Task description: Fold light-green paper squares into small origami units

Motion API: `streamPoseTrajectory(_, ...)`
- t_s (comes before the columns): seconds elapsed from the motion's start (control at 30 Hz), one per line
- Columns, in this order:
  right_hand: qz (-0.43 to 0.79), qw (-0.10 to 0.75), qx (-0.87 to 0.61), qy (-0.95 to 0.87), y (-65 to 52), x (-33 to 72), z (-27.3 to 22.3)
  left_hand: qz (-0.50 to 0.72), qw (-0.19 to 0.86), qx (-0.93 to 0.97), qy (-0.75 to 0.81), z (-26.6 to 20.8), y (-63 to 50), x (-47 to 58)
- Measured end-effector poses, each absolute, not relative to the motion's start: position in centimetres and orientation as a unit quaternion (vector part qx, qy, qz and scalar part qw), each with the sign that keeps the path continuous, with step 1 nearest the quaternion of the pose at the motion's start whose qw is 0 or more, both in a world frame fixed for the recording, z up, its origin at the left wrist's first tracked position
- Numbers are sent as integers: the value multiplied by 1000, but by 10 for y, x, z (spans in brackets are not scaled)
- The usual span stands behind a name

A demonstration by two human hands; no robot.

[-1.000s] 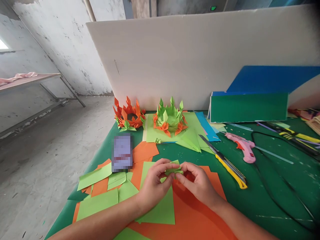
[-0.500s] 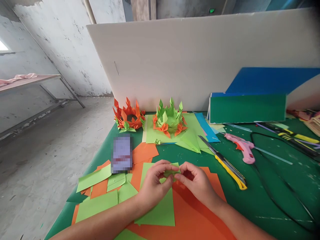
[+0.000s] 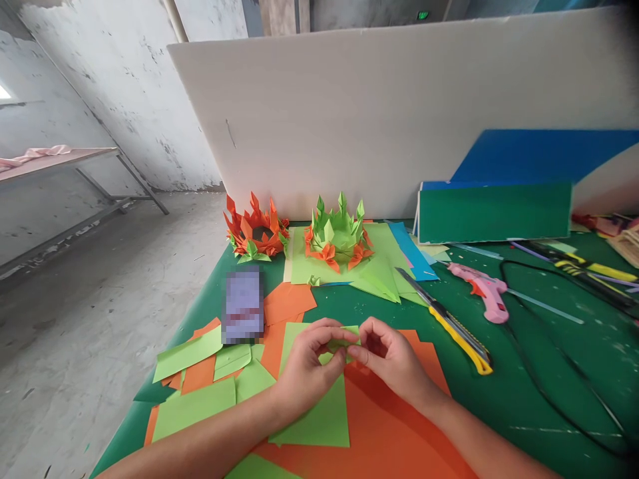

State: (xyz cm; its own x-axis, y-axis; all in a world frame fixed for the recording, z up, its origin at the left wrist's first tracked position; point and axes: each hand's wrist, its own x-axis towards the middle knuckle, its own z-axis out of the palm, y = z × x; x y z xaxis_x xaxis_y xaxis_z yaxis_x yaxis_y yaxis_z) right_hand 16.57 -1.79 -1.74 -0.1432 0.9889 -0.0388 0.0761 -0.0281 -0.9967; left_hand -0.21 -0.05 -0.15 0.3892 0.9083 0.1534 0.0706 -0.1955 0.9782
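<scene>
Between my two hands is a small piece of green paper [image 3: 352,330], partly hidden by the fingers. My left hand [image 3: 314,356] pinches it between thumb and fingers from the left. From the right, my right hand [image 3: 389,352] grips its edge with thumb and forefinger. Beneath the hands lie a larger green paper sheet [image 3: 319,412] and a big orange sheet [image 3: 389,432]. Farther back stand an orange folded-paper crown [image 3: 255,229] with green pieces at its base and a green paper crown [image 3: 338,233] with orange ones.
Green and orange paper pieces [image 3: 194,406] overlap at the left, beside a blurred purple rectangular object [image 3: 243,305]. To the right lie a yellow utility knife [image 3: 454,332], blade out, and a pink glue gun [image 3: 484,289] with its cord. A white board [image 3: 349,120] closes off the back.
My right fingers have shifted very slightly at the edge of the green paper. The whole view has moved a little; the things on the table stay in place.
</scene>
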Motion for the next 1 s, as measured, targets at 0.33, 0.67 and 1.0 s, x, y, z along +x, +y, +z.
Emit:
streamPoseTrajectory(0.33, 577, 436, -438, -534, -20, 166, -14, 380, 610, 577, 388, 2, 1, 1)
streamPoseTrajectory(0.67, 591, 451, -440, -504, -18, 168, -17, 412, 641, 512, 397, 1, 4, 0)
streamPoseTrajectory(1.0, 520, 410, -472, -582, -22, 167, -15, 429, 601, 551, 388, -2, 2, 0)
